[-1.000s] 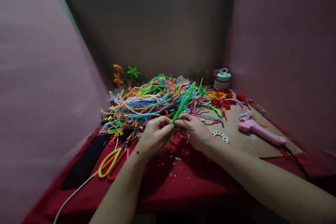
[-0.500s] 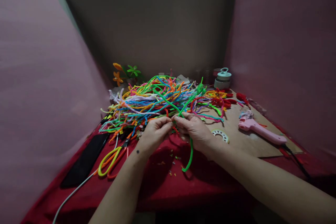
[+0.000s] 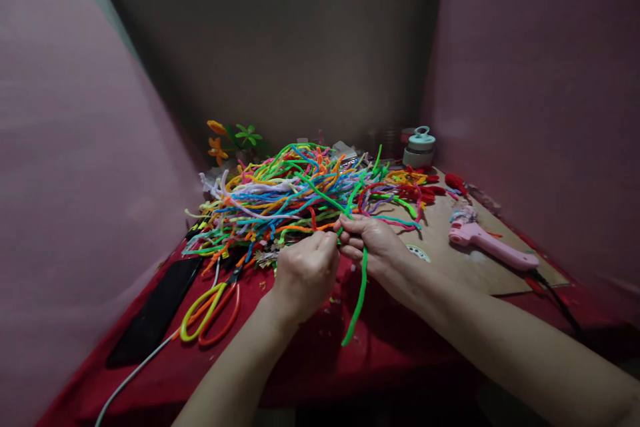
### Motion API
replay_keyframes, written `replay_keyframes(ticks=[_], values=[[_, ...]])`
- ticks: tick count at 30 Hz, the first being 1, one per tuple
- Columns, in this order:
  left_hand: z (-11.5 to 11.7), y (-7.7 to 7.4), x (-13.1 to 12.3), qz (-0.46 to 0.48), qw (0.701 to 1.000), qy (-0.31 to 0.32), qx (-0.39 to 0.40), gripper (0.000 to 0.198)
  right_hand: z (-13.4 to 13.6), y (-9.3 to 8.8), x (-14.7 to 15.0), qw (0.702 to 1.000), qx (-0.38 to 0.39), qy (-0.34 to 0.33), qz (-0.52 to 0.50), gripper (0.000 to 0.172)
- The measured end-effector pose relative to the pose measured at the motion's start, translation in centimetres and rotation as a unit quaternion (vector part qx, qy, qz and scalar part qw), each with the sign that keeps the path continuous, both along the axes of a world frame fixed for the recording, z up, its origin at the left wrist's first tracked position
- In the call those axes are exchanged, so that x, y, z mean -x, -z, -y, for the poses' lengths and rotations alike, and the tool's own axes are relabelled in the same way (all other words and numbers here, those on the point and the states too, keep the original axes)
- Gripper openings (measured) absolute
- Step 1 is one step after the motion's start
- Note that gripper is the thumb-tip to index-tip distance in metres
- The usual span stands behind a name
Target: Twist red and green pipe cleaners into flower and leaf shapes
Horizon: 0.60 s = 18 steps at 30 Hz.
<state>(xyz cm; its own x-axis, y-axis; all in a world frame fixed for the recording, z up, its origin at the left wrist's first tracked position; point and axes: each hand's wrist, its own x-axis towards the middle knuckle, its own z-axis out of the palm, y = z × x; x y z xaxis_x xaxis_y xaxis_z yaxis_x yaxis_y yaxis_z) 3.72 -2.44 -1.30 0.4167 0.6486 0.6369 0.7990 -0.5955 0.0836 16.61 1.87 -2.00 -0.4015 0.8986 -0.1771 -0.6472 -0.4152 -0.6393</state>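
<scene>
Green pipe cleaners (image 3: pixel 361 293) cross at my fingertips, one end hanging below my right hand (image 3: pixel 373 240) and others reaching up over the pile. My right thumb and fingers pinch them at the crossing. My left hand (image 3: pixel 309 272) is a closed fist right beside it, back of the hand toward me; its fingertips meet the green stems near the right fingers, though the exact grip is hidden. Behind both hands lies a big heap of many-coloured pipe cleaners (image 3: pixel 270 197).
Scissors (image 3: pixel 207 313) with yellow and red handles and a black phone-like slab (image 3: pixel 155 313) lie at left, near a white cable (image 3: pixel 135 367). At right, a pink hot tool (image 3: pixel 493 247) and a white ring (image 3: pixel 418 252) rest on a brown board (image 3: pixel 465 273). Orange flowers (image 3: pixel 217 150) stand behind.
My left hand has rolled over from a fingertip pinch into a fist, back upward. The hanging green end reaches a little lower. The view has shifted slightly.
</scene>
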Motion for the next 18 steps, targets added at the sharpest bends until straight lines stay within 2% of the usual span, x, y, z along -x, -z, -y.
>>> replay_keyframes(ticks=[5,7,10,12,14,16,17,18], values=[[-0.4,-0.4,-0.2,0.073,0.996,-0.026,0.043,0.011,-0.1,-0.4,-0.4,0.998,-0.052,-0.013,-0.033,0.010],[-0.4,-0.5,0.0,0.031,0.999,-0.036,0.003,0.014,-0.1,-0.3,-0.4,0.997,-0.064,-0.011,-0.037,0.011],[0.0,-0.4,0.1,-0.098,0.989,-0.047,-0.097,0.016,-0.1,0.0,-0.3,0.997,-0.064,-0.014,-0.041,0.013],[0.3,-0.5,-0.1,-0.131,0.985,-0.056,-0.102,0.018,-0.1,0.0,-0.3,0.997,-0.059,-0.011,-0.042,0.014],[0.5,-0.9,-0.3,-0.076,0.995,-0.046,-0.036,0.018,0.0,0.0,-0.4,0.998,-0.055,-0.001,-0.034,0.013],[0.5,-1.5,-0.6,0.060,0.993,-0.024,0.095,0.015,0.1,-0.2,-0.5,0.998,-0.062,0.003,-0.019,0.011],[0.5,-1.9,-0.7,0.151,0.972,-0.011,0.181,0.013,0.2,-0.3,-0.6,0.998,-0.065,0.003,-0.013,0.010],[0.5,-2.2,-0.8,0.248,0.929,0.005,0.276,0.010,0.3,-0.5,-0.6,0.998,-0.067,0.002,-0.009,0.010]])
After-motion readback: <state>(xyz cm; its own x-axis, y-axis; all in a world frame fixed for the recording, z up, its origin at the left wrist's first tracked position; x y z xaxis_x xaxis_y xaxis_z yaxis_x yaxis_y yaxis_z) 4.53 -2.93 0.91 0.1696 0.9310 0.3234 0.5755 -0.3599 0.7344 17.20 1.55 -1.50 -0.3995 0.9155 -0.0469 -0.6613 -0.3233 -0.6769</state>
